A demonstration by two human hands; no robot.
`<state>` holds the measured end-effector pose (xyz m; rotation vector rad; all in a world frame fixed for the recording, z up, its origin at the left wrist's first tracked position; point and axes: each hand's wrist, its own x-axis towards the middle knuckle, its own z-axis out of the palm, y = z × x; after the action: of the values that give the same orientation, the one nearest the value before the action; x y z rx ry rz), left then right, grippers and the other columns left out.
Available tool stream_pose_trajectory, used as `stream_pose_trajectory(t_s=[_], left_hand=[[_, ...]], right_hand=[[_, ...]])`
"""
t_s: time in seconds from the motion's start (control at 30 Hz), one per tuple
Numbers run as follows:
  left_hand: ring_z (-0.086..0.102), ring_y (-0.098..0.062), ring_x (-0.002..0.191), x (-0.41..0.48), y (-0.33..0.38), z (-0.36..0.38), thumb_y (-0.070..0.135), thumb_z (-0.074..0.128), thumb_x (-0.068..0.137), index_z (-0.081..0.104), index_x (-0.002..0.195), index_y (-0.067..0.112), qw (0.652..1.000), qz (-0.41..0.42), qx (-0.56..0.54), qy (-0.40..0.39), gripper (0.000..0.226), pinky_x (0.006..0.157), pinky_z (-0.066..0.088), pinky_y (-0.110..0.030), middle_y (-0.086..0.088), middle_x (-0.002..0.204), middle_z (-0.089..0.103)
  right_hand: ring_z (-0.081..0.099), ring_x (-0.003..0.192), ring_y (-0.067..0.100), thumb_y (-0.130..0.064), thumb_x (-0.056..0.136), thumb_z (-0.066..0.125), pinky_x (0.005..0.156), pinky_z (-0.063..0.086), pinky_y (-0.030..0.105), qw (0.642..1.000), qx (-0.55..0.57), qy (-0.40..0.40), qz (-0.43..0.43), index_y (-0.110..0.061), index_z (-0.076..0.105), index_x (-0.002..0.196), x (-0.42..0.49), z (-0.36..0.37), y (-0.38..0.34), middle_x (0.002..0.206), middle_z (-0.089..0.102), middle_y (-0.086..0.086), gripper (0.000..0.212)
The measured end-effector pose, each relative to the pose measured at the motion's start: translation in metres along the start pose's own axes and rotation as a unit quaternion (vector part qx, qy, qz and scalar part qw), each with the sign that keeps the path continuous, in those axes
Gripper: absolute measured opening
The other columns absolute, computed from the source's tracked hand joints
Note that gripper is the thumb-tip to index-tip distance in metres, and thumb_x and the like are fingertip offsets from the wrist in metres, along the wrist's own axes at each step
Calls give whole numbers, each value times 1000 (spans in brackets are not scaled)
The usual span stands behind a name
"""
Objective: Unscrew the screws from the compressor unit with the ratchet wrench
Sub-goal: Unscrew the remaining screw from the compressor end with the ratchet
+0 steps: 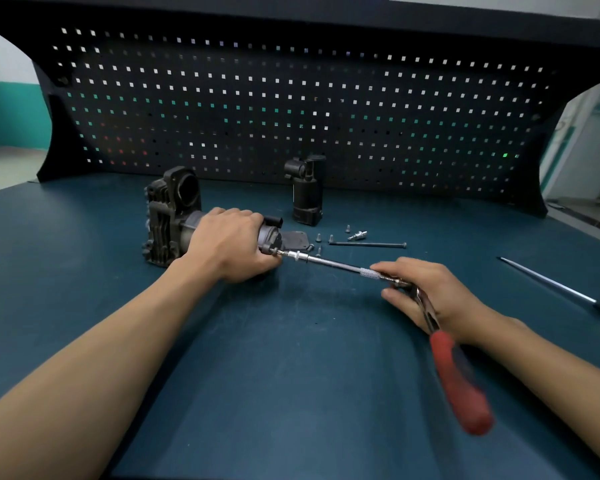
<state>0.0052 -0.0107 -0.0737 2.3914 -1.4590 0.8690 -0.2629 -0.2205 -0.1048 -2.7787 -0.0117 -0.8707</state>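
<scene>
The dark grey compressor unit (168,223) lies on its side on the blue bench top. My left hand (231,242) grips its cylindrical motor body from above. The ratchet wrench (459,379) has a red handle pointing toward me and a long silver extension bar (329,262) whose tip sits at a screw on the compressor's right end. My right hand (426,292) holds the wrench at its head, fingers curled round it. Several removed screws (318,238) lie on the bench just right of the compressor.
A long thin bolt (368,243) and a small silver fitting (357,235) lie beyond the screws. A black cylindrical part (307,192) stands upright near the black pegboard (291,109). A yellow-handled screwdriver (561,289) lies at the right.
</scene>
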Motion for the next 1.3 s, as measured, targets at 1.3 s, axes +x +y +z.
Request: stream_pose_trajectory(t_s=[1.3], left_hand=[[59, -20, 80, -2, 3, -2, 78, 42, 65, 57, 80, 28, 1000, -25, -1, -7, 54, 72, 32, -33, 10, 77, 60]], right_hand=[[67, 78, -1, -25, 91, 72, 74, 48, 11, 974, 163, -45, 152, -30, 73, 108, 3, -7, -14, 92, 74, -18, 17]])
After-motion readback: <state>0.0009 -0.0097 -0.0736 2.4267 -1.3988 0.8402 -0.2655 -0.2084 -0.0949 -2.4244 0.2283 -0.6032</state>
